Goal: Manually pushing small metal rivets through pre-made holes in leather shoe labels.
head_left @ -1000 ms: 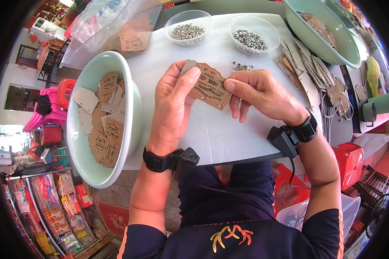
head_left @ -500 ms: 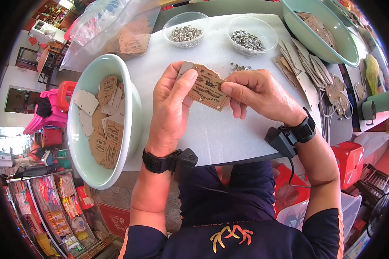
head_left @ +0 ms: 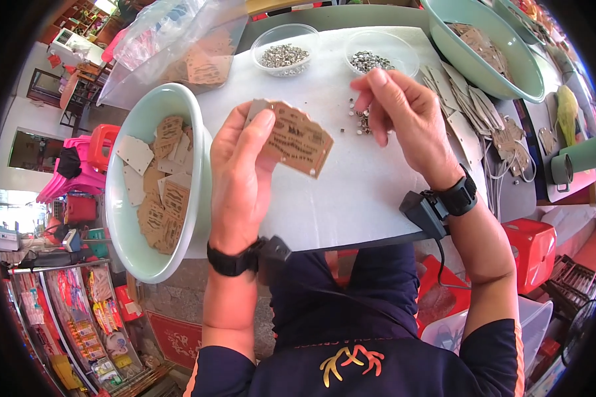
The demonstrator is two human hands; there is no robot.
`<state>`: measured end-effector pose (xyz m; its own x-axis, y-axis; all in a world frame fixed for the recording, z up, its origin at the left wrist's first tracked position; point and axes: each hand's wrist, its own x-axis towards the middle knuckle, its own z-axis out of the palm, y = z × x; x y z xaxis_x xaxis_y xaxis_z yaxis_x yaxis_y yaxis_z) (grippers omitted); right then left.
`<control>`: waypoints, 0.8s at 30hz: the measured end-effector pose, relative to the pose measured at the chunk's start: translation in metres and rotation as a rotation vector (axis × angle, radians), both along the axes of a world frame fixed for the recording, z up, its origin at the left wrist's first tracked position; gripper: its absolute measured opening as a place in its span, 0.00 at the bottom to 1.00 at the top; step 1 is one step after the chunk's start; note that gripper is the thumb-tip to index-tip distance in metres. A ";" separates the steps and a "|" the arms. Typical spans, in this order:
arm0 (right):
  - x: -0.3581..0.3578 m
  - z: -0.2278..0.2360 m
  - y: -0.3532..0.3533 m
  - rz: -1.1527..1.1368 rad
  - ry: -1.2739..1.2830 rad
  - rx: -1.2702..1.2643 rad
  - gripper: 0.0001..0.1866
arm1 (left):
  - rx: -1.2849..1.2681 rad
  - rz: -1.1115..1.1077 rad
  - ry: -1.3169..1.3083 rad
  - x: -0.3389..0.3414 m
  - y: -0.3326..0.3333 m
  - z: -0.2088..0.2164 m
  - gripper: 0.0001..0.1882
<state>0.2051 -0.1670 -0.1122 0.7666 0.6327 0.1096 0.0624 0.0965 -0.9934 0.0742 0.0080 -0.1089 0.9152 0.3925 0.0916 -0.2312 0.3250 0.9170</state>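
Now left hand (head_left: 242,175) gripping tag (head_left: 297,137), right hand (head_left: 400,112) over rivets (head_left: 359,119)

This is a small workshop set up at a shopfront, where cardboard tags are put together by hand. The white bench (head_left: 324,198) is the centre of it: at its left edge sits a pale green basin (head_left: 129,231) full of brown tags, at its far right corner a second basin (head_left: 503,53), and at its far side two clear bowls (head_left: 283,41) of small metal eyelets. Left of the bench, below the basin, stands a rack of packaged goods (head_left: 79,311), with pink plastic stools (head_left: 73,165) above it.
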 end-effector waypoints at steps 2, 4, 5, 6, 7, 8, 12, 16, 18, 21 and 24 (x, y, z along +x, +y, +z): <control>0.002 -0.002 0.001 -0.135 -0.040 0.119 0.20 | 0.012 -0.017 0.009 -0.021 -0.007 0.001 0.13; 0.004 -0.005 0.002 -0.175 -0.033 0.144 0.19 | 0.102 0.017 0.097 -0.034 -0.015 -0.003 0.12; 0.005 -0.007 0.002 -0.214 -0.043 0.174 0.18 | 0.175 0.027 0.147 -0.039 -0.018 -0.006 0.12; 0.007 -0.008 0.002 -0.211 -0.039 0.170 0.16 | 0.114 0.019 0.140 -0.044 -0.022 -0.011 0.10; 0.008 -0.009 0.002 -0.209 -0.039 0.169 0.16 | 0.115 0.022 0.145 -0.046 -0.023 -0.016 0.10; 0.009 -0.009 0.002 -0.212 -0.049 0.130 0.16 | 0.092 0.006 0.143 -0.047 -0.023 -0.020 0.10; 0.007 -0.006 0.003 -0.173 -0.096 -0.115 0.13 | 0.087 -0.079 0.103 -0.053 -0.023 -0.031 0.10; -0.010 0.003 0.009 -0.031 -0.236 -0.339 0.11 | 0.135 -0.204 0.113 -0.064 -0.020 -0.030 0.09; -0.019 0.007 0.018 0.047 -0.362 -0.382 0.11 | 0.129 -0.266 0.103 -0.064 -0.020 -0.030 0.07; -0.024 0.010 0.033 0.150 -0.486 -0.500 0.09 | 0.146 -0.310 0.094 -0.065 -0.020 -0.028 0.08; -0.020 0.005 0.056 0.235 -0.577 -0.467 0.08 | 0.157 -0.331 0.100 -0.065 -0.018 -0.028 0.08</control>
<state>0.1848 -0.1107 -0.1073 0.5091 0.8505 0.1325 0.6114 -0.2490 -0.7511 0.0095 -0.0099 -0.1365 0.9976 0.0620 0.0312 -0.0442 0.2210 0.9743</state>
